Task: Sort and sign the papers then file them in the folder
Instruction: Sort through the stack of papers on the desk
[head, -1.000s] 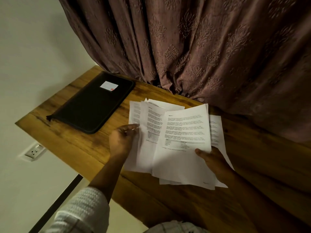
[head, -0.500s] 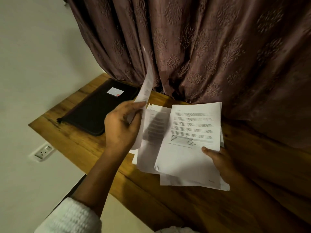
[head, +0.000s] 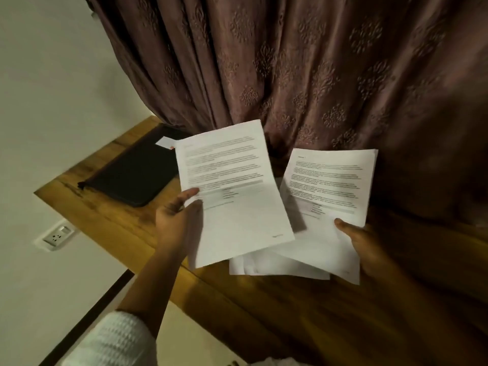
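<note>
My left hand [head: 177, 216] pinches the left edge of a single printed sheet [head: 232, 191], held up and tilted above the wooden table [head: 111, 223]. To its right, my right hand [head: 361, 241] grips the lower right part of a stack of printed papers [head: 327, 207], thumb on the top page. More sheets of that stack fan out below, toward the table. A closed black zip folder [head: 134, 178] with a small white label lies flat at the table's far left, partly hidden behind the raised sheet.
A patterned brown curtain [head: 303, 75] hangs right behind the table and touches its back edge. A pale wall with a socket [head: 56, 236] lies to the left, below the table's left edge. Bare wood stretches along the near right side.
My left hand has pulled one sheet out of the stack and turned it face up to the left of the pile. The right hand keeps hold of the remaining papers.
</note>
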